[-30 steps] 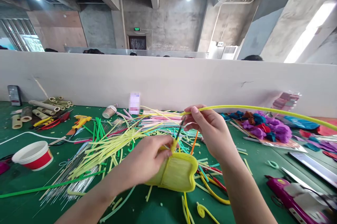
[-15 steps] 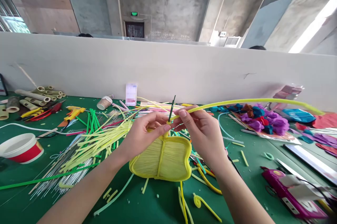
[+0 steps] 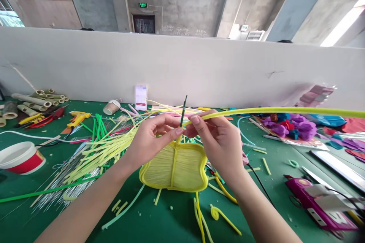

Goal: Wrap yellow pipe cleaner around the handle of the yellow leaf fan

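Stem (image 3: 184, 111), dark green and thin, rises between my two hands, its tip leaning slightly to the right. I have the left hand (image 3: 149, 140) clamped on its lower part, thumb against fingertips, just above a yellow panel (image 3: 188, 167). That panel has a thick, wavy rim and a ridge down its middle, roughly in line with the stem; it sits below and between the hands, and from my view I cannot tell whether its bottom edge touches the counter (image 3: 159, 227). My right hand (image 3: 221, 140) is pinched tight on a long yellow strip (image 3: 265, 110) close to the stem, and the strip runs away to the right, out of my view.

To the left I see pale yellow strips (image 3: 105, 148) fanned beside thin wires (image 3: 71, 188), then a paper cup (image 3: 25, 157) with a red band, a yellow glue gun (image 3: 76, 119) and bamboo tubes (image 3: 32, 100). A phone (image 3: 140, 97) stands upright by the white partition (image 3: 182, 56). On my right lie crumpled purple pieces (image 3: 306, 131) and, nearer, a magenta power strip (image 3: 316, 212). A yellow curl (image 3: 215, 212) lies in front of the panel, to its right.
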A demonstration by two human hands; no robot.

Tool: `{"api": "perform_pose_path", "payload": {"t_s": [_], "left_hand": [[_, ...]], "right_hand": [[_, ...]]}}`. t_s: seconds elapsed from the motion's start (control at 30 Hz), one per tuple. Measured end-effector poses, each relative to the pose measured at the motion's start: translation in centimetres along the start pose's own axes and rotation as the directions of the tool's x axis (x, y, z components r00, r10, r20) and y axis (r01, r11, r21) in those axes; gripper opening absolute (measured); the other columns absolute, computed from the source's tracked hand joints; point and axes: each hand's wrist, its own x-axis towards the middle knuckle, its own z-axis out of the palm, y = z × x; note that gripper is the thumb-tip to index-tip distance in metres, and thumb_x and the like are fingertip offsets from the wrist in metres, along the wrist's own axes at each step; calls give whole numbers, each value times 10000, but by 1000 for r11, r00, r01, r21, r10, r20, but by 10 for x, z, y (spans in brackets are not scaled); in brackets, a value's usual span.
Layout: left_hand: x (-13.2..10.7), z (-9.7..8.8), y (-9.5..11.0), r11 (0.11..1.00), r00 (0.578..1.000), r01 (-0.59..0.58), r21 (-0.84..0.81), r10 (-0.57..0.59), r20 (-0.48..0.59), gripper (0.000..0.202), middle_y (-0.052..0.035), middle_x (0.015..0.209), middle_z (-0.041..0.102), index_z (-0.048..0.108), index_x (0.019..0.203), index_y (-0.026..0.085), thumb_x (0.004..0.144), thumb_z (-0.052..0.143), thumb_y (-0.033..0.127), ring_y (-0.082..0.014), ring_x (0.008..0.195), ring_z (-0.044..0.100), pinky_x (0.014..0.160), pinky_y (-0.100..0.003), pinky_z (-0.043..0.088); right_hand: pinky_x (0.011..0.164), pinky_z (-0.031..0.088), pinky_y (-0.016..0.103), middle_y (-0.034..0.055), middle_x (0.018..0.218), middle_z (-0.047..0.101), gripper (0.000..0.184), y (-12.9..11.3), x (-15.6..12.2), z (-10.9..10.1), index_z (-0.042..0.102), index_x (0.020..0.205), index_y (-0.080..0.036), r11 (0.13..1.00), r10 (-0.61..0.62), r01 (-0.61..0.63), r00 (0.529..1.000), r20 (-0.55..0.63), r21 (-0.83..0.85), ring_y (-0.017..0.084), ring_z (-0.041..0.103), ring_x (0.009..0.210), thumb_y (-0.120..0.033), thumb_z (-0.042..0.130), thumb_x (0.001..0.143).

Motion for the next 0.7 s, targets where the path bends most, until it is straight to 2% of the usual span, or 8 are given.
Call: {"api": "perform_pose_path", "payload": {"t_s": [0.13,0.3,0.53,0.7], "left_hand": [[-1,2,1,1000,1000,-18,-22,17,-23,132,0,929,757,737,934,201,806,769,205,-120,801,706,714,-176,556],[0,0,0,999,997,-3,-42,0,-72,142,-37,949,793,781,901,181,778,802,250,-162,866,737,762,-207,598],[-1,0,-1,995,997,-16,-94,8,-78,121,-6,942,801,797,897,222,777,807,232,-146,850,752,751,-187,610],[0,0,0,995,998,-6,-97,-1,-70,149,-13,936,801,802,904,214,756,821,207,-147,852,747,753,-181,603]], "right_hand": [[598,600,206,5,730,762,151,-1,-1,1,706,893,-177,999,-37,37,999,6,-19,113,726,610,-298,627,936],[614,621,211,21,754,782,154,-1,-2,3,721,914,-168,1000,6,-6,1000,13,23,124,742,630,-301,645,925],[604,628,221,20,739,781,192,3,-1,4,709,863,-169,998,17,-16,1000,-7,60,132,744,619,-327,627,937],[613,612,223,15,759,785,141,4,-2,5,720,892,-175,998,-36,36,999,-15,-44,134,747,633,-292,646,924]]}}
